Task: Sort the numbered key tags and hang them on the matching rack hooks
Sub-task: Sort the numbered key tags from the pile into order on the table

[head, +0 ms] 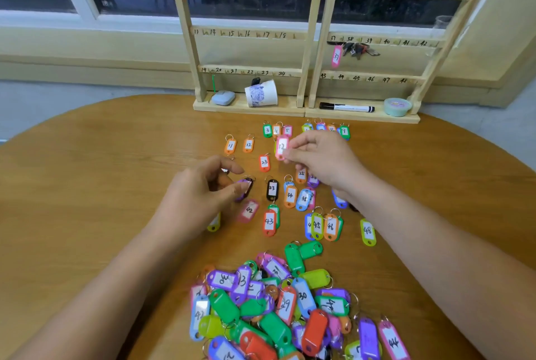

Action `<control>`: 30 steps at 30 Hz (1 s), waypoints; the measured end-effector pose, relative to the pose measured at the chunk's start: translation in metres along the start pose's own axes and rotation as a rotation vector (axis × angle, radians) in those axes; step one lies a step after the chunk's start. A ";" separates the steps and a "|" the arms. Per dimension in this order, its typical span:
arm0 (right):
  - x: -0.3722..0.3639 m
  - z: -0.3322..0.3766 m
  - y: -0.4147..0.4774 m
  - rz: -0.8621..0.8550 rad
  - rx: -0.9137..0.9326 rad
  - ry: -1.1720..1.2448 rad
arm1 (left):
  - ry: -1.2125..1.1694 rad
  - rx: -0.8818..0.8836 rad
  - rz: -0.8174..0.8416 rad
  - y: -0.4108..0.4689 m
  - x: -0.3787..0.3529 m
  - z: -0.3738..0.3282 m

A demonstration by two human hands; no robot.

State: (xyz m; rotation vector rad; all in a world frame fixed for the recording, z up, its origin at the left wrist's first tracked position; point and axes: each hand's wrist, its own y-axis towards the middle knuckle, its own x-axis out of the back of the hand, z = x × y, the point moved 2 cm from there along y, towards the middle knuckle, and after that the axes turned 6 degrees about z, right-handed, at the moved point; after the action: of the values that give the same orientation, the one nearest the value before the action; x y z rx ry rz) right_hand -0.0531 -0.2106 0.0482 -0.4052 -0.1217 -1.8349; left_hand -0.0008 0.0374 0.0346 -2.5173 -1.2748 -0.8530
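My right hand [320,158] pinches a pink key tag [281,147] above the sorted rows on the wooden table [101,185]. My left hand [200,194] pinches a purple tag [245,188] at the table surface, left of the black tag 33 [272,190]. Sorted tags lie in rows: 11 [230,146], 12 [248,145], 23 [264,163], 43 [269,223], 48 [367,232]. An unsorted heap of coloured tags [290,307] lies near me. The wooden rack [307,40] with numbered hooks stands at the table's far edge; a pink tag 37 [336,56] with keys hangs on it.
On the rack's base sit a paper cup [261,94], a black-and-white marker [346,107], a small grey case [222,98] and a round green tub [397,106]. A window is behind the rack.
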 end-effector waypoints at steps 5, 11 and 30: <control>-0.026 0.015 0.052 0.016 -0.073 -0.176 | 0.036 0.006 0.018 -0.016 0.012 0.010; -0.047 0.023 0.088 0.039 -0.092 -0.329 | 0.086 0.020 0.098 -0.030 0.020 0.020; -0.045 0.016 0.028 0.120 0.146 -0.617 | 0.075 0.002 0.236 -0.080 0.014 0.027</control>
State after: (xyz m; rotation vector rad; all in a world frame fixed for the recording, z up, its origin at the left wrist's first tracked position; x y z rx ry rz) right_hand -0.0121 -0.1736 0.0446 -0.8452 -0.6351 -1.5196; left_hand -0.0462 0.1072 0.0139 -2.5422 -0.9315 -0.8799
